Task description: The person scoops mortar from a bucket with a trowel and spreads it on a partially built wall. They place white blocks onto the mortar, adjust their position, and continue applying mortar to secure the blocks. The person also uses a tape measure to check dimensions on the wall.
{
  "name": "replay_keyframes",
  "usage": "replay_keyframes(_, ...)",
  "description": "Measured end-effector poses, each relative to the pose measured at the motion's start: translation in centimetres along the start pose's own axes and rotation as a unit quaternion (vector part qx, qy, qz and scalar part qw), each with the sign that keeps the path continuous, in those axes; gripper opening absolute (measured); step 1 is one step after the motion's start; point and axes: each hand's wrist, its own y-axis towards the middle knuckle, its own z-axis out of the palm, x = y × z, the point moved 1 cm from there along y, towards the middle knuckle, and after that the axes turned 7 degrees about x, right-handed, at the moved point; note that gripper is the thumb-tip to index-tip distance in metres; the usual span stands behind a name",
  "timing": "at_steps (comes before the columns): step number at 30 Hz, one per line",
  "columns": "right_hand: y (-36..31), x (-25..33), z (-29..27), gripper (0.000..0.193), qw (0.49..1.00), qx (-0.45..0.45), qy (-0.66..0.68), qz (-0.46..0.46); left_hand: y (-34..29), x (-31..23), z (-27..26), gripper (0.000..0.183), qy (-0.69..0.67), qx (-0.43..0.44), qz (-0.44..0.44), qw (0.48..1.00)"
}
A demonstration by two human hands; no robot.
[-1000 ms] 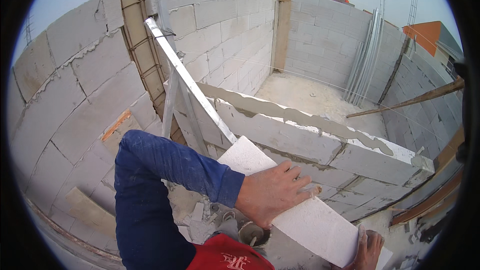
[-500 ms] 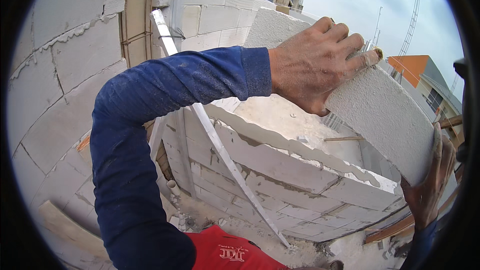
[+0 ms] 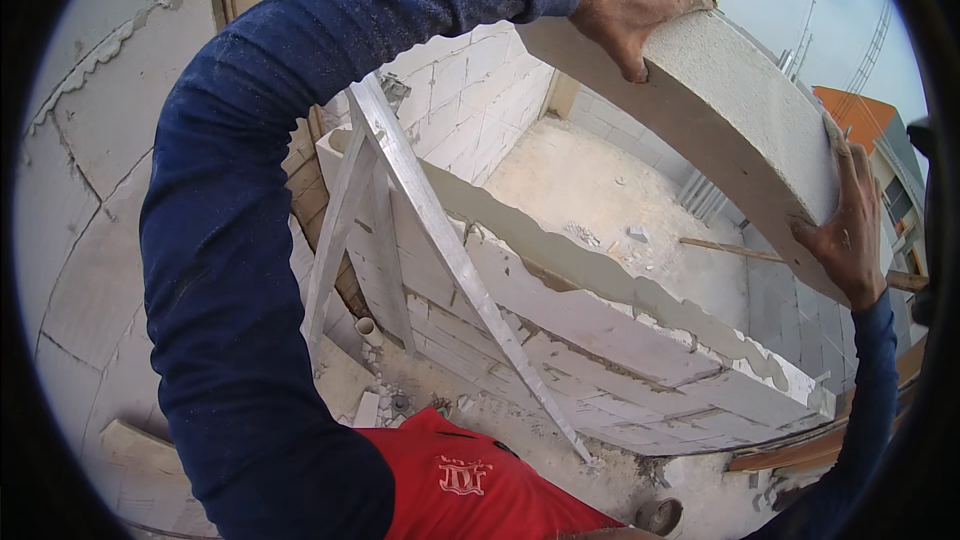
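A long white lightweight concrete block [image 3: 745, 105] is held up in both hands, tilted, above and beyond the low block wall [image 3: 580, 320]. My left hand [image 3: 640, 2] grips its upper left part, thumb on the near face and fingers over the top edge. My right hand [image 3: 848, 225] clasps the lower right end, with the thumb on the near face and fingers along the top. A band of grey wet mortar [image 3: 590, 265] with ragged edges runs along the top of the low wall, apart from the block.
A silvery metal brace [image 3: 440, 230] slants from a post at the left down to the rubble-strewn floor. A tall block wall [image 3: 95, 190] rises at the left. A pipe stub [image 3: 368, 330] and a round container [image 3: 658, 515] are below. Wooden planks [image 3: 800, 455] lie at the right.
Both hands have raised the block, and its near lower face now shows. The right hand has come up along with it. More of the mortar-topped wall and the floor beyond is visible.
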Motion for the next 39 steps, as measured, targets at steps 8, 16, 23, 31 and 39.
replay_keyframes(8, 10.2, 7.4, 5.2, 0.121, 0.968, 0.089, 0.234, -0.03, -3.5, 4.9, 2.7, 0.12, -0.07, 0.283, -0.062, 0.955)
replay_keyframes(16, 15.1, 17.1, 8.1, 0.119, 0.879, 0.246, 0.399, -0.085, -8.4, 7.7, 6.6, 0.127, -0.094, 0.502, -0.133, 0.849)
replay_keyframes(23, 17.2, 23.0, 9.7, 0.116, 0.835, 0.307, 0.437, -0.132, -12.1, 9.7, 9.2, 0.132, -0.064, 0.603, -0.141, 0.783)
replay_keyframes(31, 18.4, 26.4, 9.6, 0.104, 0.835, 0.284, 0.431, -0.192, -15.3, 10.3, 11.4, 0.131, -0.025, 0.633, -0.17, 0.755)
replay_keyframes(39, 18.3, 27.7, 8.8, 0.092, 0.829, 0.311, 0.429, -0.176, -16.5, 10.2, 13.3, 0.13, 0.003, 0.665, -0.105, 0.74)
